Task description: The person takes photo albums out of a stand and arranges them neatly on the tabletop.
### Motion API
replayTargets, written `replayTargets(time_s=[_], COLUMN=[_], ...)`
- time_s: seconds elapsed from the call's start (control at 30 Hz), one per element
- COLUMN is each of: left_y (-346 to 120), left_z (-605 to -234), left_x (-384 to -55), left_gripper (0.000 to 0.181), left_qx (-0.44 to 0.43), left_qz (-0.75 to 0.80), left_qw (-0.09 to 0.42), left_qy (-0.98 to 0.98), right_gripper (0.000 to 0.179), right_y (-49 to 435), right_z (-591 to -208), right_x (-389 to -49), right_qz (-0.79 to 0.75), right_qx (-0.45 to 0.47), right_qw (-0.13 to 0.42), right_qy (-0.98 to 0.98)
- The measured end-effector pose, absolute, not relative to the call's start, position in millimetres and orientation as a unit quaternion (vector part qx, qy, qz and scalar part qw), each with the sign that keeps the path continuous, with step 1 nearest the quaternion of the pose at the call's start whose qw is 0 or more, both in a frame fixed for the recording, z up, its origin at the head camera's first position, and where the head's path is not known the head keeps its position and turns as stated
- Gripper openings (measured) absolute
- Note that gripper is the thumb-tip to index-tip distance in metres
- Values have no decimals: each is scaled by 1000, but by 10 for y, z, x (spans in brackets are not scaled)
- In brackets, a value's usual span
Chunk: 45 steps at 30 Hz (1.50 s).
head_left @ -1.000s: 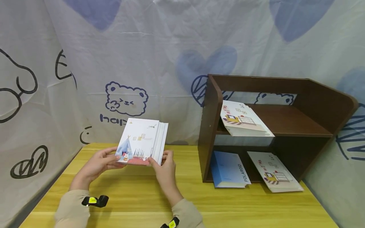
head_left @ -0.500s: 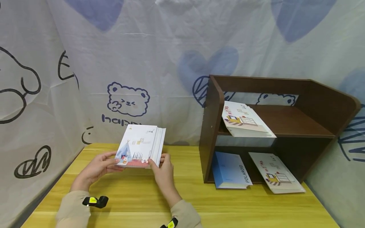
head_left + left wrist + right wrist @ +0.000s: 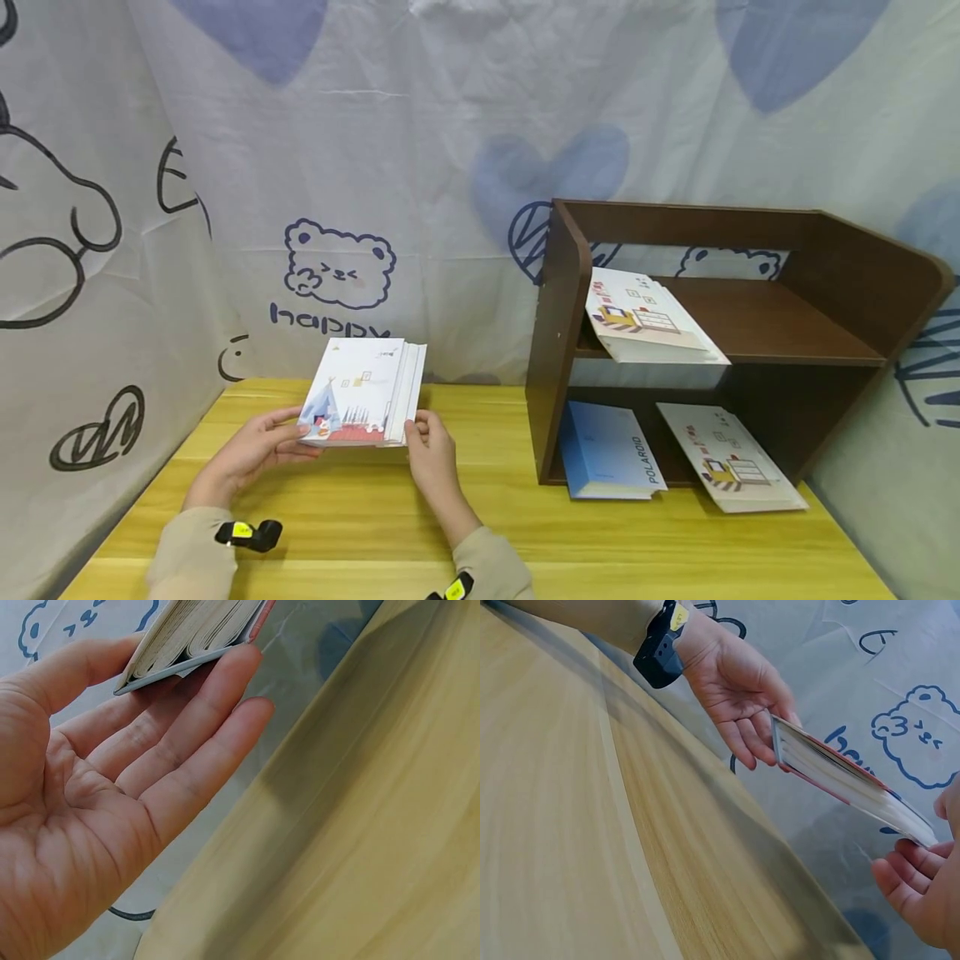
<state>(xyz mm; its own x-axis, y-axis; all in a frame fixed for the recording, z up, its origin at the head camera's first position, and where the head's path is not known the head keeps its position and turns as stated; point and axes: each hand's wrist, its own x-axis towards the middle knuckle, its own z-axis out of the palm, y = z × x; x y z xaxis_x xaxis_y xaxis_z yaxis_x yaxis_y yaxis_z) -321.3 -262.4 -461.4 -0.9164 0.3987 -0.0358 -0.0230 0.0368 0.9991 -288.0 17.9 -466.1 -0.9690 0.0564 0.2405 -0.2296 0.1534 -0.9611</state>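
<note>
A small white book (image 3: 354, 392) is held tilted above the wooden table in the head view. A blue tent and a red rug are printed on its cover, and white page or cover edges show in a strip at its right. My left hand (image 3: 258, 450) pinches its lower left corner, thumb on top and fingers beneath. My right hand (image 3: 433, 450) pinches the lower right side. In the left wrist view the book's page edges (image 3: 199, 637) show two thick bundles between the covers. The right wrist view shows the book's long edge (image 3: 847, 776) between both hands.
A dark brown two-tier shelf (image 3: 551, 358) stands at the right of the table (image 3: 360, 533). Its upper tier bears books with a yellow-armchair picture (image 3: 637, 317). Below lie a blue POLAROID book (image 3: 611, 450) and another armchair-picture book (image 3: 727, 458). A printed cloth (image 3: 450, 208) hangs behind.
Both hands have lowered the book and shifted it slightly left, and it is still held between them. The shelf and its books have not been moved.
</note>
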Motion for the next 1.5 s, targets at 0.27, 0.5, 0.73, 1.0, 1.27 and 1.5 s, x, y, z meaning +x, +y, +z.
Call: replayTargets(time_s=[0.27, 0.5, 0.73, 1.0, 1.27, 1.5], left_y=[-2721, -2795, -2873, -2936, -2999, -3061], left_z=[-4683, -4724, -4763, -4796, -4820, -4830], left_x=[-3207, -3193, -3179, -3166, -3133, -3108], left_gripper=[57, 44, 23, 29, 28, 24], left_qx=[133, 135, 142, 155, 140, 119], left_qz=[699, 716, 729, 744, 752, 752], left_qw=[164, 179, 195, 206, 212, 209], left_qy=[683, 661, 640, 617, 608, 614], right_gripper=[35, 40, 43, 45, 48, 45], right_y=[154, 130, 74, 29, -40, -82], right_z=[-4670, -4693, -4751, -4779, -4830, -4874], right_x=[-2873, -2875, -2906, -2905, -2899, -2913], right_qz=[686, 717, 726, 746, 802, 824], right_qx=[43, 50, 48, 39, 7, -16], right_qw=[54, 13, -10, -27, -51, -64], right_qy=[-724, -695, -685, -664, -595, -563])
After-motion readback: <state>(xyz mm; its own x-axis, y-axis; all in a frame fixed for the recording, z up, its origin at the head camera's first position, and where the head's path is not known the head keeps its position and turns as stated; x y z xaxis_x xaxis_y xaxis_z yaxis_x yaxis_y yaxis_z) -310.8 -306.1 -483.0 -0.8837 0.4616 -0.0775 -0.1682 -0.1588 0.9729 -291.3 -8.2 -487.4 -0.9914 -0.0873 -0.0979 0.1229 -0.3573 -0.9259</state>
